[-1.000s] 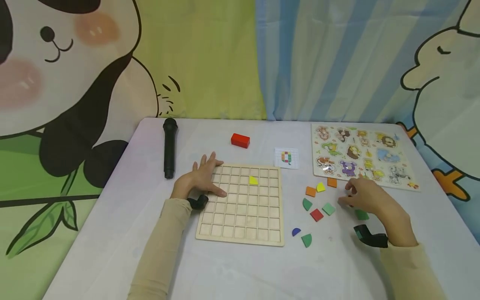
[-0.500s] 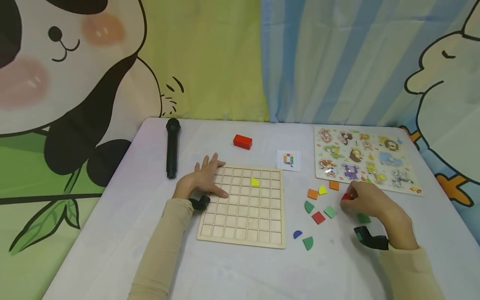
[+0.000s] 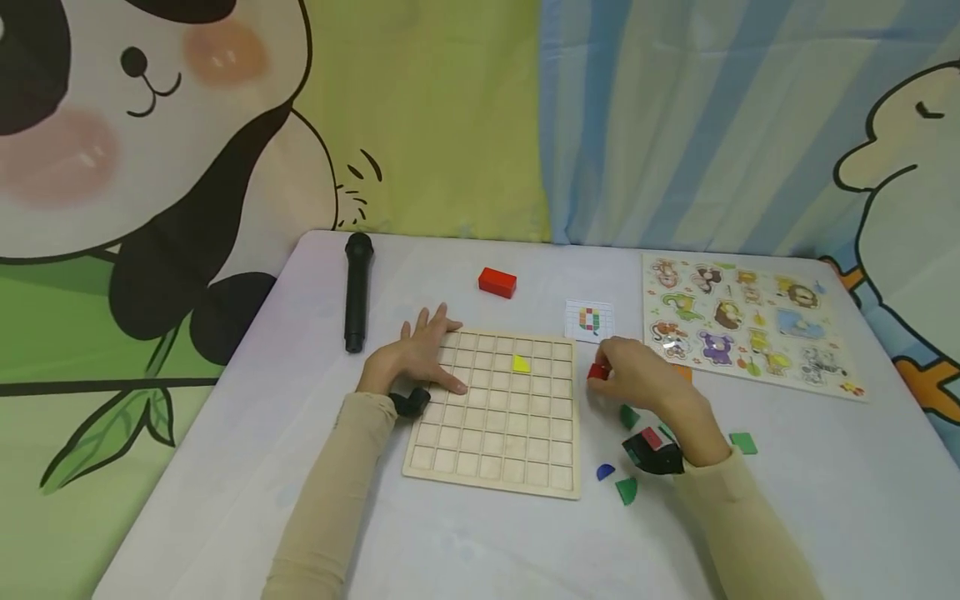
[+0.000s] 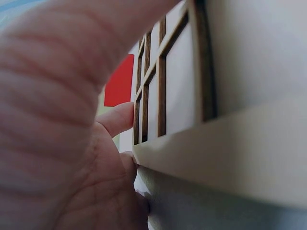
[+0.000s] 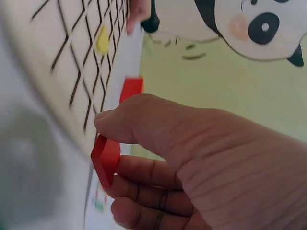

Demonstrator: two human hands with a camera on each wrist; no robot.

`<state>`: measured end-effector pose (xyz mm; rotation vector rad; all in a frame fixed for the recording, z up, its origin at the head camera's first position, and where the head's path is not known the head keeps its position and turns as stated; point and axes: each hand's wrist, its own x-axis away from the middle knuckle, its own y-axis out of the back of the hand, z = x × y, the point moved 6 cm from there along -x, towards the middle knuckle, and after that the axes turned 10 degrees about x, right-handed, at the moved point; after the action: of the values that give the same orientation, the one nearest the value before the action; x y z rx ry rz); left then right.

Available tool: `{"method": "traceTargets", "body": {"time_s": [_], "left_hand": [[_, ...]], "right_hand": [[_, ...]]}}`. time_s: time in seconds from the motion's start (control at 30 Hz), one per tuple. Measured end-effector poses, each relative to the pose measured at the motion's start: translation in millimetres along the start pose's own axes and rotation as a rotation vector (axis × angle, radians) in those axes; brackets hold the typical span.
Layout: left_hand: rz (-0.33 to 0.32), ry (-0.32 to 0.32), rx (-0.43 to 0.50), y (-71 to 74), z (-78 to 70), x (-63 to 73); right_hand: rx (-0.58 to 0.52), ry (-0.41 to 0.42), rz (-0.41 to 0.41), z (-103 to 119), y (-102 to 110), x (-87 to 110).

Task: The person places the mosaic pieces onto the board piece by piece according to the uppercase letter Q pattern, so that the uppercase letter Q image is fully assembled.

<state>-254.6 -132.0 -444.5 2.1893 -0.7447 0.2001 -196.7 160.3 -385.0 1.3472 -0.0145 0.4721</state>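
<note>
A wooden grid board (image 3: 491,412) lies mid-table, with a yellow quarter-round tile (image 3: 521,363) in one upper cell. My left hand (image 3: 417,350) rests spread over the board's upper left edge, thumb across the cells. Just off the board's right edge, my right hand (image 3: 648,383) pinches a red square tile (image 5: 106,155) between thumb and fingers. Beneath and around that hand lie a green quarter-round tile (image 3: 628,417), another red tile (image 3: 652,437), a blue half-round tile (image 3: 605,472) and an orange tile (image 3: 682,372), some partly hidden by it.
A pattern card (image 3: 589,321) lies beyond the right hand. An animal puzzle board (image 3: 750,325) is at back right, a red block (image 3: 497,282) at the back, and a black microphone (image 3: 358,292) at back left. A green square tile (image 3: 744,442) lies right of the right forearm.
My right hand has picked up a red tile from the right side and carried it left to near the board's edge. The left hand stays on the board; the head view has shifted slightly.
</note>
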Motion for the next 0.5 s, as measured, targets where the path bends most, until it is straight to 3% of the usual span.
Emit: {"method": "traceTargets", "body": {"time_s": [0.27, 0.5], "left_hand": [[0.001, 0.004, -0.010, -0.6, -4.4, 2.4], [-0.002, 0.025, -0.052, -2.0, 6.9, -6.2]], "right_hand": [[0.056, 0.184, -0.047, 64, -7, -38.3], [0.144, 0.262, -0.078, 96, -16, -68.3]]}}
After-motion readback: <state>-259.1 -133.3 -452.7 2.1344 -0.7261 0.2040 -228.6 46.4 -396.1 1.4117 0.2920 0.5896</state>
